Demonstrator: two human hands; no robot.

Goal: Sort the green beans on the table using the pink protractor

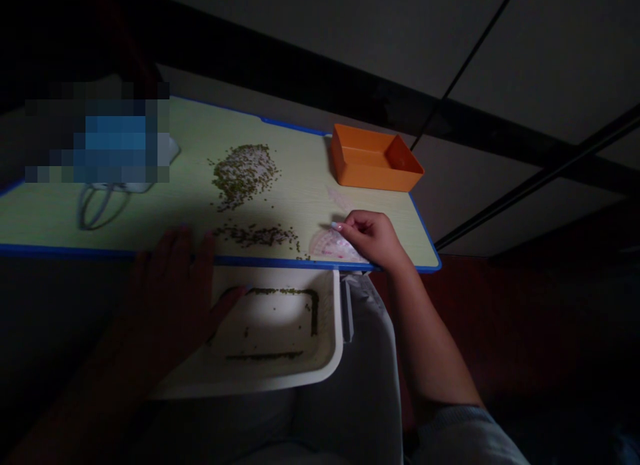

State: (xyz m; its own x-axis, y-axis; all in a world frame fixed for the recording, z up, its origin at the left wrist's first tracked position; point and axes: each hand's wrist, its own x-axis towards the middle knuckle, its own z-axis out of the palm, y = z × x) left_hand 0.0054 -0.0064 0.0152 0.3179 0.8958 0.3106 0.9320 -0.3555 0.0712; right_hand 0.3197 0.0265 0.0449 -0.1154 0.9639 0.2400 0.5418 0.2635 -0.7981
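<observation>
Nearest the person, a white tray [327, 358] sits in the lap, its far rim tucked just under the blue front edge of the counter [60, 211]. A few green beans lie along the tray's inner border. The left hand [173, 298] lies flat with fingers spread, covering the tray's 9 o'clock side and reaching up to the counter edge; it grips nothing.

At the counter's front edge, at 3 o'clock from the left hand, the right hand [373, 238] has its fingers closed on a translucent pink semicircular scraper [327, 247], apparently a protractor, held with its edge on the surface. A thin row of beans [257, 235] lies just to its 9 o'clock, directly above the tray.

To work this step well, the scraper edge should stay flat on the counter and the tray rim snug beneath the edge, so beans drop inside rather than into the lap.

Farther back, the main bean pile [244, 171] rests mid-counter. An orange bin [375, 159] stands at 1 o'clock, at the far corner.
</observation>
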